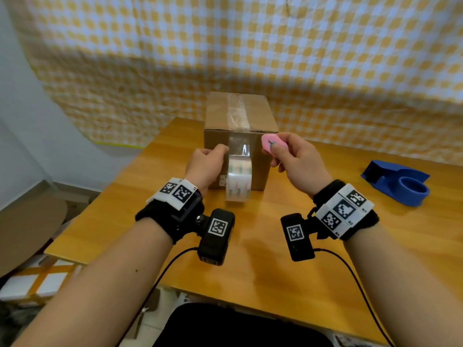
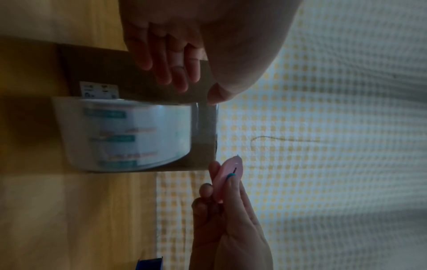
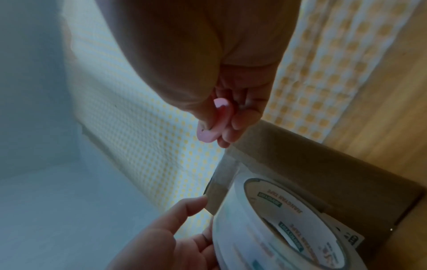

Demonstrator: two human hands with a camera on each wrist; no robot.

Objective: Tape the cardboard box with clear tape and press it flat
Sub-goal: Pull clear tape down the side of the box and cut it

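Cardboard box (image 1: 240, 136) stands closed near the far edge of the wooden table (image 1: 275, 259) in the head view, a strip of clear tape along its top seam and down the near face. The left hand (image 1: 204, 166) holds the tape roll (image 1: 238, 180) against that near face, fingers curled round the roll's left side, thumb up by the stretched strip. The right hand (image 1: 298, 164) pinches a small pink cutter (image 1: 273, 144) between thumb and fingers, just beside the box's upper right corner. A blue tape dispenser (image 1: 398, 181) lies well apart on the right side of the table. A yellow checked cloth (image 1: 250, 46) hangs behind.

From the left wrist, the left hand (image 2: 184, 54) has its fingers (image 2: 177, 73) bent over the edge of the roll (image 2: 124, 135), which lies against the brown box (image 2: 97, 67). The thumb tip touches the pulled-out tape. The right hand (image 2: 228, 228) grips the pink cutter (image 2: 231, 173) near the box's edge.

From the right wrist, the right hand (image 3: 219, 73) pinches the cutter (image 3: 215, 124) above the taut strip. Below, the left hand (image 3: 161, 237) cups the roll (image 3: 265, 228) against the box (image 3: 323, 173).
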